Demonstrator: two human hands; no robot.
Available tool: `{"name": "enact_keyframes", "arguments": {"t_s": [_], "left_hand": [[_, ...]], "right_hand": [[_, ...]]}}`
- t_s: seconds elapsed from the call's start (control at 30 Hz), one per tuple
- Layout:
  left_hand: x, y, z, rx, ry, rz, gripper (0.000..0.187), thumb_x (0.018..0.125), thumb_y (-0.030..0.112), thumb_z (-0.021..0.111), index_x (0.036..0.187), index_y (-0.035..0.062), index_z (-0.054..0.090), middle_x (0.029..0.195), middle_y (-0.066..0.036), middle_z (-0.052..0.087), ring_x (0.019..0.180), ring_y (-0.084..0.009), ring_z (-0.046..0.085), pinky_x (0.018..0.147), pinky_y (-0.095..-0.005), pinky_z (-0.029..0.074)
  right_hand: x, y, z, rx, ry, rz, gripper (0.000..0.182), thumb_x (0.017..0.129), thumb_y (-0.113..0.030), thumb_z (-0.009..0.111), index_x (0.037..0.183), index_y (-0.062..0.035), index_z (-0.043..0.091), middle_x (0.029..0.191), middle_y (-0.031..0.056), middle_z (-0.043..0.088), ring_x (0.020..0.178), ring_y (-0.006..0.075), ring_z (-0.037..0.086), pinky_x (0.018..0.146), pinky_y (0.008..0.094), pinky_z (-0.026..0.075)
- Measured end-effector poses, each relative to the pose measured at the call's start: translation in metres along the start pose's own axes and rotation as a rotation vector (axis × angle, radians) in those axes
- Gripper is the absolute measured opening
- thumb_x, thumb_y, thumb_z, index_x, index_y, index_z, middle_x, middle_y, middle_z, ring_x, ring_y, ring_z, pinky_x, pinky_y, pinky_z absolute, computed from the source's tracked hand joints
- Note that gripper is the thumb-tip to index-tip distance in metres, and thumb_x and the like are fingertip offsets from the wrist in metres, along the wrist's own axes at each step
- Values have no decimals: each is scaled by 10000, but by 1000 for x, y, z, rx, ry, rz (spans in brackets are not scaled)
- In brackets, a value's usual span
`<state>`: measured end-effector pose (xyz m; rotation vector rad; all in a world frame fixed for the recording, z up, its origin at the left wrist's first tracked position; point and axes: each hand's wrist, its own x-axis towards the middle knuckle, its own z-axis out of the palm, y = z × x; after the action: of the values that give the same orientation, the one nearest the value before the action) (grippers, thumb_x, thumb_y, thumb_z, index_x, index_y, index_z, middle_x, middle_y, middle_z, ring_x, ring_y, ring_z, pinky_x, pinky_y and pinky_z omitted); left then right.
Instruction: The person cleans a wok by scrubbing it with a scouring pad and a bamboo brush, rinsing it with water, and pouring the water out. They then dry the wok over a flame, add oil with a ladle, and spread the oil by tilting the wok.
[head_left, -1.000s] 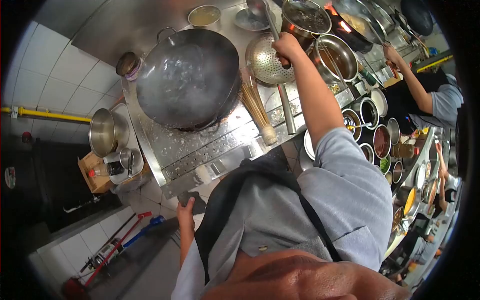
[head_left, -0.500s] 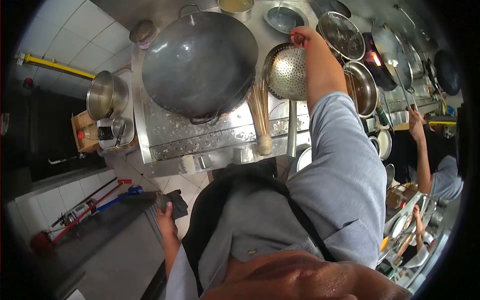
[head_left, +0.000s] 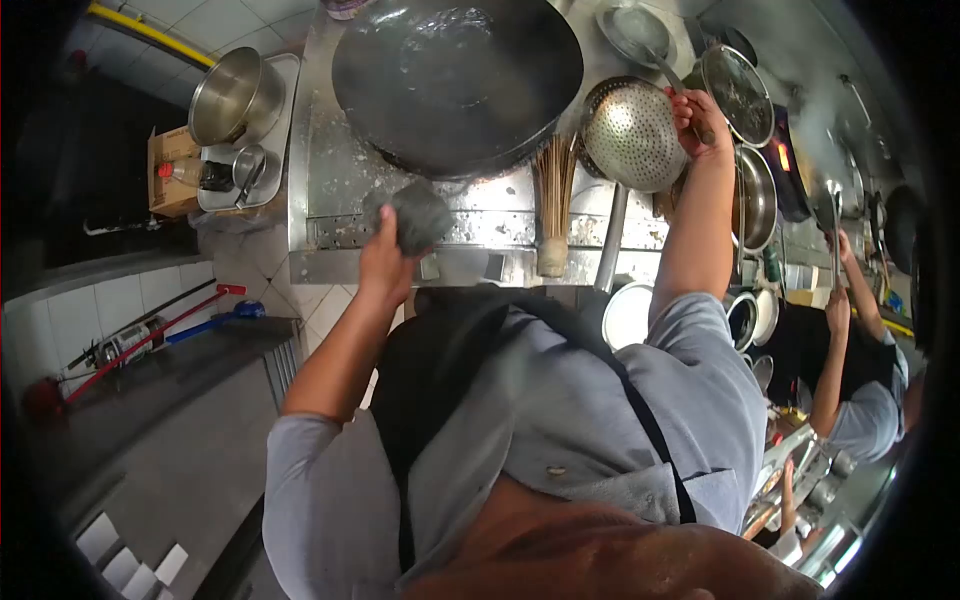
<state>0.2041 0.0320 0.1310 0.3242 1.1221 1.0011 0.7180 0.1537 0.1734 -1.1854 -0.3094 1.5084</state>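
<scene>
My right hand (head_left: 700, 122) is closed around the handle of a ladle (head_left: 668, 72). The ladle's far end reaches into a metal bowl (head_left: 607, 22) at the back of the stove. In my left hand (head_left: 385, 262) is a folded dark grey cloth (head_left: 424, 216), held above the stove's front edge, just short of the wok. The large black wok (head_left: 455, 85) sits on the burner with a wet-looking shine inside. Between wok and right arm lie a bamboo brush (head_left: 554, 205) and a perforated strainer (head_left: 632, 135), its handle pointing toward me.
A round mesh strainer (head_left: 738, 95) and a metal pot (head_left: 755, 200) stand right of my arm. Farther right, a co-worker (head_left: 850, 350) holds a long-handled tool near a flame. On the left, a steel pot (head_left: 236, 97) rests on a tray (head_left: 285, 130) beside a cardboard box (head_left: 172, 160).
My left hand has risen with the cloth from beside my body to the stove front. The camera view has shifted; the ladle's handle now shows clearly in my right hand.
</scene>
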Motion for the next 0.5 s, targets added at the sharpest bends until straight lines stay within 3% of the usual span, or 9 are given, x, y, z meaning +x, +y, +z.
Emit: {"name": "enact_keyframes", "arguments": {"t_s": [0.13,0.23,0.3,0.37,0.5], "left_hand": [[32,-11,37,-289,-112,-28,531,982,393,522,1343,19,416,1319,-125,504,1182,-278,536,987,-527,449],[47,-6,55,-286,-110,-74,494,962,361,571,1311,34,447,1296,-104,521,1180,-275,535,1015,-550,420],[55,-5,56,-269,-69,-101,459,938,346,619,1265,54,484,1235,-87,556,1111,-250,561,949,-506,455],[64,-10,41,-170,-55,-162,431,923,360,642,1225,79,516,1170,-67,585,1027,-218,572,819,-433,477],[41,4,9,-113,-161,-165,366,917,332,656,1180,103,544,1116,-52,607,950,-185,574,739,-365,452]], "right_hand": [[-93,6,41,-140,-21,-62,211,914,-217,525,964,-19,575,720,-15,529,538,53,457,454,189,377],[-151,21,66,-222,93,-110,165,910,-210,533,898,-48,561,723,-4,538,528,65,455,455,192,378],[-192,35,91,-380,84,-175,141,915,-180,524,855,-53,531,734,18,542,512,90,442,451,219,368],[-229,53,121,-355,92,-163,421,932,-195,477,1263,65,498,731,-13,492,462,34,417,370,171,366],[-275,91,139,-482,91,-189,431,879,-167,507,1240,70,513,713,12,515,449,72,455,377,203,381]]}}
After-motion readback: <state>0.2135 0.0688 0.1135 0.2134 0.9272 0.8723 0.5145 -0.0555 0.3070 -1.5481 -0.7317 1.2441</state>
